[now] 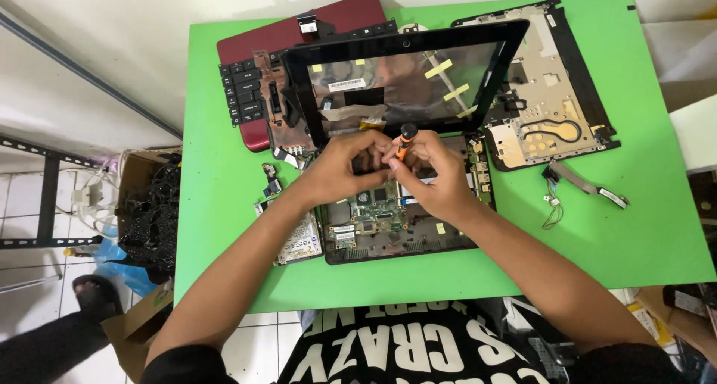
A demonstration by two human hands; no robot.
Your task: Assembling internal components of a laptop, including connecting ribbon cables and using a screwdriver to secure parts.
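Note:
An opened laptop base (448, 242) with a bare green circuit board (373, 212) lies at the middle of a green table (224, 227). My right hand (433, 171) holds an orange and black screwdriver (405, 139) upright over the board. My left hand (345, 166) meets it from the left, fingertips at the screwdriver's shaft. A screen panel with a black frame (407, 78) and yellow tape strips lies just behind both hands.
A red lid (284, 37), a black keyboard (243, 93), a grey inner cover (545, 93), a hard drive (302, 242) and a loose cable (582, 182) lie around. Left of the table, a cardboard box of black cables (149, 212) stands on the floor.

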